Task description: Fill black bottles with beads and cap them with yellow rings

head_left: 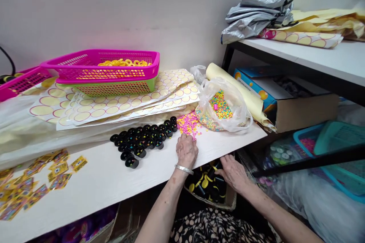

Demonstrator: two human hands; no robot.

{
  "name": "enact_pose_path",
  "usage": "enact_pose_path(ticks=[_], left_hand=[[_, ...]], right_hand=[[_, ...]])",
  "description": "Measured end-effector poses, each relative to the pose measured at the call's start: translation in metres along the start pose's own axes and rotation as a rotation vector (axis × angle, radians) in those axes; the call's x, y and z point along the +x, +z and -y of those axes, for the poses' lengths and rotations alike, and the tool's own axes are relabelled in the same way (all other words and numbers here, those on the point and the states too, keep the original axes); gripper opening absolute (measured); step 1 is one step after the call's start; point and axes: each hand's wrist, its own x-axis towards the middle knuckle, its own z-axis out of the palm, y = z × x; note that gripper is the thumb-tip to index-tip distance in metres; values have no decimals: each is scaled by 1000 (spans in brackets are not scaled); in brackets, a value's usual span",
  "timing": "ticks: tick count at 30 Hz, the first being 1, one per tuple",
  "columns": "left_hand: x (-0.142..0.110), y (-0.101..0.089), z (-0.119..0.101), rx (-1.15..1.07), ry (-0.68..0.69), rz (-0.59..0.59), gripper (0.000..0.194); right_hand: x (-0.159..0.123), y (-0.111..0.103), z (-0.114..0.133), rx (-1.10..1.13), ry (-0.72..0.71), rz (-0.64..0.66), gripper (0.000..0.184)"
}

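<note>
My left hand [186, 150], with a silver bangle on its wrist, rests on the white table [114, 174]. Its fingers are curled together at the edge of a pile of pink candy beads [187, 123]. What they pinch is too small to make out. A cluster of several small black caps [144, 138] lies just left of that hand. My right hand [232, 171] reaches below the table edge into a cardboard box of black and yellow containers [209, 186]. Its fingers are bent and their tips are hidden.
A clear bag of multicoloured beads [221, 108] lies behind the pink pile. Sheets of round yellow stickers [119, 102] carry stacked pink and green baskets [110, 68]. Small yellow labels [31, 186] are scattered at the left. At the right stand a shelf [313, 59], a carton [296, 110] and teal baskets [336, 148].
</note>
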Motion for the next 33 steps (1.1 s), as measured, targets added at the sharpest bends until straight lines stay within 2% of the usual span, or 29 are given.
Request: enact_pose_path(ticks=[1, 2, 5, 9, 11, 13, 16, 18, 21, 26, 28, 31, 33], left_hand=[[1, 3, 0, 30, 3, -3, 12], [1, 6, 1, 54, 6, -7, 12], [0, 10, 6, 96, 22, -13, 13], [-1, 9, 11, 7, 41, -22, 14], [-1, 6, 15, -106, 38, -20, 14], [-1, 2, 20, -218, 18, -2, 15], [0, -4, 29, -289, -8, 24, 15], [1, -5, 34, -294, -11, 27, 13], [1, -4, 37, -307, -17, 16, 10], [-2, 0, 36, -309, -46, -41, 15], [-2, 1, 36, -308, -48, -56, 16], [0, -1, 36, -314, -46, -55, 15], [1, -4, 35, -309, -53, -34, 15]], right_hand=[[-2, -5, 3, 1, 11, 2, 11], [-2, -11, 6, 17, 18, 2, 10], [9, -28, 20, 113, -19, -48, 26], [58, -42, 36, 161, -122, -165, 22], [87, -43, 41, 124, -252, -176, 25], [110, -38, 46, 68, -369, -124, 26], [128, -27, 49, 37, -442, -18, 15], [131, -20, 48, 92, -421, -27, 13], [125, -15, 41, 266, -376, -112, 6], [112, -12, 26, 578, -355, -198, 16], [113, -10, 26, 579, -318, -194, 15], [120, -12, 33, 438, -266, -134, 4], [125, -18, 42, 364, -233, -102, 5]])
